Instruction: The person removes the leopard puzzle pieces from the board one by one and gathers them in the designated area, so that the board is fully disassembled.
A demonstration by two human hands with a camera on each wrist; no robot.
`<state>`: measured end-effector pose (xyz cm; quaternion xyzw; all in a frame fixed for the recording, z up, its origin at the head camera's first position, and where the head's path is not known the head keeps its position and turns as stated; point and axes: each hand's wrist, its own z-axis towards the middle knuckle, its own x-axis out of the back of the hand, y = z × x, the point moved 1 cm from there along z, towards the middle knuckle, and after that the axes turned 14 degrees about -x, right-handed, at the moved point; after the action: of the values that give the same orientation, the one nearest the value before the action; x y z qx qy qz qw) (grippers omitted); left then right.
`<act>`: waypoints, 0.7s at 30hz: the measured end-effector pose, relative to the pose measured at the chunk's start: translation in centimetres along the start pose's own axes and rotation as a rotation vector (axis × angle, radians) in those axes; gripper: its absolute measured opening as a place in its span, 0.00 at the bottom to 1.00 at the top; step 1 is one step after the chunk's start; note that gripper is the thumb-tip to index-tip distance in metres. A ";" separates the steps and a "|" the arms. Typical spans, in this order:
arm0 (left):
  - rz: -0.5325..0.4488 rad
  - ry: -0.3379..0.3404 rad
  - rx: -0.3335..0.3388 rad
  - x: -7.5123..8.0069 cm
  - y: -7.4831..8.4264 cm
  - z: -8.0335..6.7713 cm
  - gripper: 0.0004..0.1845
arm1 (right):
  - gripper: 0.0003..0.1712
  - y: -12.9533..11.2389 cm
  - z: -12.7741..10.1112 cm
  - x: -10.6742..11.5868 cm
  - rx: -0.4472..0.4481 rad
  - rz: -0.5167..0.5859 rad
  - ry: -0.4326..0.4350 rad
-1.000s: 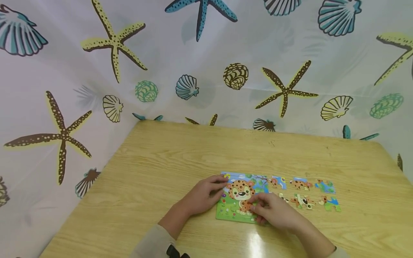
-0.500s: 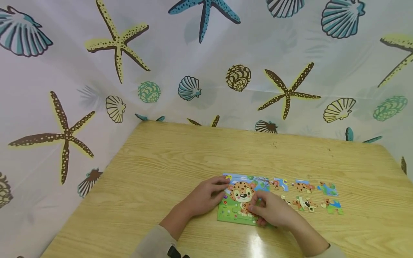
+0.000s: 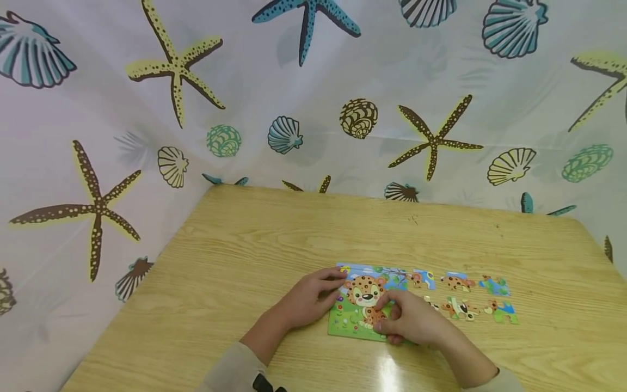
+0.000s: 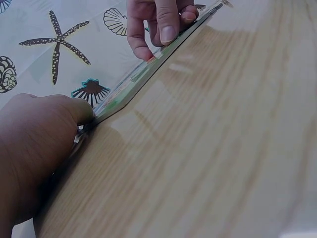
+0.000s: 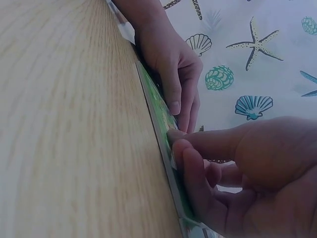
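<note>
A jigsaw puzzle board (image 3: pixel 354 322) with a spotted cub picture on blue sky and green grass lies flat on the table. At its left edge rests my left hand (image 3: pixel 311 296), fingers on the upper left corner and thumb by the side. My right hand (image 3: pixel 416 321) lies over the lower right part of the board, its index finger and thumb spread apart and pressing on the cub's body. In the right wrist view, the right thumb (image 5: pixel 208 141) reaches to the board's face. The board's lower right corner is hidden beneath the right hand.
Several loose puzzle pieces lie in two rows right of the board, among them a spotted one (image 3: pixel 455 281) and a blue-green one (image 3: pixel 504 313). The wooden table (image 3: pixel 274 234) meets a hanging white cloth (image 3: pixel 313 152) with starfish and shell prints at the back and sides.
My right thumb has moved down, away from the index finger, so the two are now farther apart on the board. The left hand has stayed at the board's left edge.
</note>
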<state>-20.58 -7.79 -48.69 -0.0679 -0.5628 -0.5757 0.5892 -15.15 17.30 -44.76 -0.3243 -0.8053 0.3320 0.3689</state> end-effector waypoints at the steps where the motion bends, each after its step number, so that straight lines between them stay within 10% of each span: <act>1: -0.006 0.000 0.001 0.0 0.0 0.0 0.19 | 0.20 0.0 0.0 0.0 -0.006 -0.006 0.002; 21: -0.016 0.002 0.016 0.0 0.0 0.0 0.19 | 0.11 0.1 -0.4 0.6 0.033 0.084 -0.104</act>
<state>-20.56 -7.79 -48.70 -0.0582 -0.5673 -0.5761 0.5856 -15.14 17.95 -44.46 -0.3338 -0.8036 0.3769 0.3174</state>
